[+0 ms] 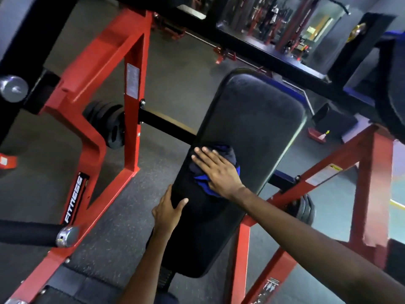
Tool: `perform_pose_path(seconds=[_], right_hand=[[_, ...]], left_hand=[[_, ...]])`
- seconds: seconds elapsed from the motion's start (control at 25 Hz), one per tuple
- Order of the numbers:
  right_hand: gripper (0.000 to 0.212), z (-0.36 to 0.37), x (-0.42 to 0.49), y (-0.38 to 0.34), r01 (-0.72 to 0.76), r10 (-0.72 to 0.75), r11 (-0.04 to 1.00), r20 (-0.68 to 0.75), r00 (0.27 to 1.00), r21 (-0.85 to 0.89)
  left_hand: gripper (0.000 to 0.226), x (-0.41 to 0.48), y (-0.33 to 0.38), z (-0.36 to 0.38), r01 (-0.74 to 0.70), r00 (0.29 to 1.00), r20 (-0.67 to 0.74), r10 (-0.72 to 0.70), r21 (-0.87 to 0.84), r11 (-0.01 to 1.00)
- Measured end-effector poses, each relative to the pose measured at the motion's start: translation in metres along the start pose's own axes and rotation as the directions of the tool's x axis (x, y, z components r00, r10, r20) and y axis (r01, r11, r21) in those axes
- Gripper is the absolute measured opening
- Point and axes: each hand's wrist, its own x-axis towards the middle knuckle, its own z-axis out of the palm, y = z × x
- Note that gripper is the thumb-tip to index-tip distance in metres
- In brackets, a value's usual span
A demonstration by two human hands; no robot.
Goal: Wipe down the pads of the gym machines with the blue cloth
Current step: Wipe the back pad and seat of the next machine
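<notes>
Near edge: left hand (pixel 168 212) grips the left rim of the long black pad (pixel 258 119), thumb laid on top, fingers curled over the side and out of sight. Looks like a brace, nothing more.

Just beyond: right hand (pixel 215 170) lies flat on the blue cloth (pixel 201 181), 4 fingers straight and slightly spread, palm pressing down. Nothing pinched; the cloth is trapped between palm and pad. It sits bunched about mid-length of the pad, toward the left side.

Handling, by judgement: the cloth is light, soft and limp, and will fold or slip out under a sliding palm. Best held by flat pressure on its middle, or with a bunched edge tucked under the fingers. The pad cover looks smooth and slightly shiny, so the cloth should glide easily. The padding should give a little; the mount looks rigid.

Farther: the pad's upper half, bare of cloth.

Left of the pad: red frame (pixel 131 62) with weight plates (pixel 109 123) on a peg.

Far back: a mirror (pixel 274 20), blurred.
</notes>
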Motion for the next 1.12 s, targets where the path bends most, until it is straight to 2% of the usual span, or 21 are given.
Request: perform_pose_path(seconds=[0.04,0.12,0.2,0.32,0.4,0.52,0.6,0.68,0.76,0.92,1.04,1.12], right_hand=[[0.082,-0.004,-0.012,0.011,-0.026,0.026,0.999,-0.016,1.0,0.021],[0.086,-0.016,-0.042,0.04,-0.221,0.234,0.968,-0.108,0.966,0.122],[0.09,-0.023,-0.076,0.074,-0.444,0.481,0.87,-0.173,0.86,0.213],[0.097,-0.011,-0.099,0.069,-0.581,0.663,0.734,-0.184,0.726,0.35],[0.099,0.009,-0.105,0.033,-0.578,0.669,0.718,-0.154,0.727,0.387],[0.093,0.031,-0.119,-0.005,-0.491,0.565,0.773,-0.085,0.821,0.401],[0.088,0.032,-0.127,-0.007,-0.472,0.561,0.756,-0.077,0.824,0.453],[0.086,0.027,-0.125,0.004,-0.475,0.619,0.693,-0.109,0.778,0.543],[0.084,0.014,-0.115,0.028,-0.472,0.705,0.608,-0.16,0.691,0.638],[0.075,-0.005,-0.09,0.063,-0.495,0.813,0.508,-0.201,0.547,0.705],[0.078,0.014,-0.093,0.037,-0.536,0.879,0.431,-0.206,0.429,0.726],[0.084,0.035,-0.107,0.009,-0.537,0.903,0.368,-0.152,0.403,0.76]], left_hand=[[0.084,-0.001,0.005,-0.001,-0.009,1.0,-0.005,0.009,0.001,1.0],[0.084,-0.001,0.023,-0.008,-0.061,0.998,-0.03,0.06,-0.009,0.998],[0.09,0.005,0.052,-0.014,-0.162,0.985,-0.054,0.162,-0.009,0.987],[0.102,0.008,0.098,-0.013,-0.161,0.984,-0.066,0.163,0.038,0.986],[0.11,0.01,0.111,-0.008,-0.101,0.992,-0.068,0.107,0.092,0.991],[0.11,0.012,0.113,-0.006,-0.04,0.996,-0.068,0.051,0.157,0.987],[0.109,0.014,0.114,-0.007,-0.022,0.997,-0.074,0.036,0.19,0.982],[0.107,0.013,0.118,-0.009,-0.006,0.997,-0.069,0.021,0.212,0.977],[0.106,0.01,0.12,-0.009,-0.001,0.998,-0.056,0.014,0.228,0.974],[0.106,0.007,0.12,-0.011,0.021,0.999,-0.046,-0.009,0.259,0.966],[0.105,0.007,0.121,-0.009,0.03,0.998,-0.056,-0.016,0.257,0.966],[0.104,0.008,0.121,-0.008,0.038,0.998,-0.066,-0.022,0.248,0.968]])
